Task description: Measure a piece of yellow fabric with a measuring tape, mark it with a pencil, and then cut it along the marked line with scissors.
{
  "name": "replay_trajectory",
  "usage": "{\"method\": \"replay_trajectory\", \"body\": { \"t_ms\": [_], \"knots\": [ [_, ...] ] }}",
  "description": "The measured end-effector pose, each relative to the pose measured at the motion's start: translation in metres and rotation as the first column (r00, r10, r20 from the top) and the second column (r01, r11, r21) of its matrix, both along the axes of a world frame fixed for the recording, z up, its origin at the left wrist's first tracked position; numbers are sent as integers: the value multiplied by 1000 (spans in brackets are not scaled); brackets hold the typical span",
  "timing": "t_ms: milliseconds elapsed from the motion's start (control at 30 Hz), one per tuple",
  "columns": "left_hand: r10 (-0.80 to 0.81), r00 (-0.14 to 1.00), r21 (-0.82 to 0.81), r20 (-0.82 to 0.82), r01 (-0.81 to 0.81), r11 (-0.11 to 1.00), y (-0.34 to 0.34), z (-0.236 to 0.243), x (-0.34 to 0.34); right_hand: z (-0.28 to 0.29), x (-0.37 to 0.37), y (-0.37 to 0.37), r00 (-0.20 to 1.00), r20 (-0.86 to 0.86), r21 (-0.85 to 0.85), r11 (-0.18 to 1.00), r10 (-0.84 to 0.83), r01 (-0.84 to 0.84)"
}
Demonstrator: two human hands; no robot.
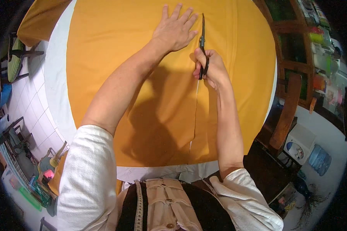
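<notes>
A wide sheet of mustard-yellow fabric [100,84] lies spread over a table. My left hand [174,32] rests flat on it near the far side, fingers spread. To its right, my right hand [212,67] is closed round the black handles of a pair of scissors [202,38]. The blades point away from me and lie along the fabric, looking nearly closed. Behind the scissors a cut line [197,104] runs through the fabric toward the near edge, with white showing through in places. My right fingers partly hide the handles.
White cloth [56,77] shows under the fabric at the table's edge. A tape measure [139,208] hangs down my front. At right stand a wooden chair [287,111], a white water dispenser [298,144] and a blue water bottle [320,159]. Chairs [17,57] stand on the tiled floor at left.
</notes>
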State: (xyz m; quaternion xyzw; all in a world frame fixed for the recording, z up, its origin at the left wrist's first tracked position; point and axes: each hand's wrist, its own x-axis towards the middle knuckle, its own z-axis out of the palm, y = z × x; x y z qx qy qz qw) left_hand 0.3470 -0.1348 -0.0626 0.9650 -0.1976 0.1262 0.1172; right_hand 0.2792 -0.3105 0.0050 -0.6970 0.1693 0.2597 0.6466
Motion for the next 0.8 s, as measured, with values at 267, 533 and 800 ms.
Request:
{"method": "replay_trajectory", "body": {
  "t_ms": [267,533,800],
  "knots": [
    [-4,1000,1,12,4,1000,2,0,4,3,-2,4,999,-5,-77,996,-40,40],
    [-9,1000,-25,30,10,1000,0,-3,1,1,11,0,999,-34,-23,999,36,-37],
    [112,994,134,18,-114,984,-3,-10,0,-2,3,-2,999,-3,-75,996,47,-47]
  ]
}}
